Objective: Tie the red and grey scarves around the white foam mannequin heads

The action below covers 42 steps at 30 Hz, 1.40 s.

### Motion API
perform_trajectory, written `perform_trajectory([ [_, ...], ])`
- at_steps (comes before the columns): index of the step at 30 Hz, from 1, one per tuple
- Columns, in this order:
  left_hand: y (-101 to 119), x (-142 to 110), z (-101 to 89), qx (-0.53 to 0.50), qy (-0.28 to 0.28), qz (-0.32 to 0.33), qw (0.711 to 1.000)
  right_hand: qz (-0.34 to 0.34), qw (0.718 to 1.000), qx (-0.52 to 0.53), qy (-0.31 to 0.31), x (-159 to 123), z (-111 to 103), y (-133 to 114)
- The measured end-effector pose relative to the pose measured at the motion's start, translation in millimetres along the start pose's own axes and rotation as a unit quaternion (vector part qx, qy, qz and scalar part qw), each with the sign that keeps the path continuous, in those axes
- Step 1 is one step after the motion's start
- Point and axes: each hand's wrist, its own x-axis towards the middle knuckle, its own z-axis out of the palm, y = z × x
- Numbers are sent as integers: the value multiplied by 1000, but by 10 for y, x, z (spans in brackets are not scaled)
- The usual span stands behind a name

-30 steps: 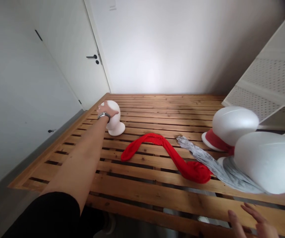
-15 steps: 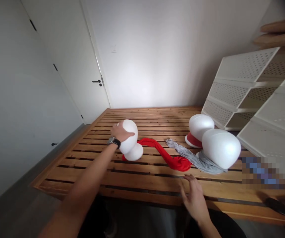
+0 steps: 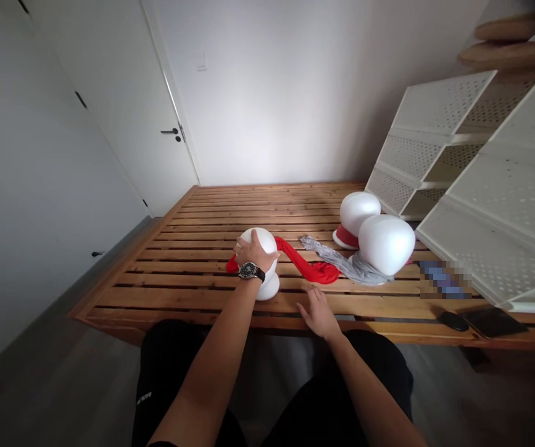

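Note:
My left hand [image 3: 254, 253], with a watch on the wrist, is wrapped over a white foam mannequin head [image 3: 268, 287] near the bench's front edge. A bright red scarf [image 3: 312, 268] trails from behind that head to the right, with a bit showing on its left. My right hand [image 3: 318, 312] rests by the front edge, fingers loosely apart and nothing in them. To its right stands another white foam head [image 3: 387, 243] with a grey scarf [image 3: 358, 272] round its neck, one end stretched out left. Behind it a third foam head [image 3: 359, 213] wears a dark red cloth [image 3: 347, 236] at its base.
The slatted wooden bench [image 3: 164, 297] runs to the wall. White perforated stacking bins [image 3: 476, 205] lean at the right. A dark computer mouse [image 3: 454, 321] and a black flat object [image 3: 495, 323] lie at the front right, near a pixelated patch. A door [image 3: 122, 93] is at left.
My left hand has brought its foam head nearer to me, and the head stands more upright. My right hand has shifted left along the front edge. The view has tilted downward.

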Motion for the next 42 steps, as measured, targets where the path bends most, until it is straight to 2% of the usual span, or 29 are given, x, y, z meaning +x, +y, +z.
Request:
perform_trajectory([
  [5,17,-81,-16,-8,-39,-5,999,15,999,-9,-37,26,63,68],
  [12,-161,-128,23,-21,-27,29,999,28,996,-28,-74,50,100,10],
  [15,-440,-112,80,-31,14,64,997,26,997,-15,-75,46,114,17],
  [18,-902,62,193,-93,48,123,987,30,997,-2,-69,43,105,63],
  [21,-1372,315,342,-178,89,142,970,46,998,21,-48,49,51,138],
  [23,-1579,427,451,-207,86,151,963,58,997,42,-34,69,7,177],
  [25,-1676,456,575,-241,52,158,956,73,995,67,-22,118,-2,170],
  [27,-1701,410,730,-300,20,133,944,82,992,92,-18,209,72,87],
  [30,-1716,251,1028,-371,-17,77,925,62,988,136,-43,417,367,-201],
  [32,-1742,101,1238,-377,-58,60,923,49,982,176,-55,566,625,-449],
  [35,-1753,-167,1492,-374,-83,22,924,88,975,201,-21,723,912,-722],
  [38,-1667,-413,1635,-386,-69,23,920,114,979,171,5,767,975,-728],
  [42,-1500,-604,1738,-331,-55,84,938,87,981,170,-38,725,898,-499],
])
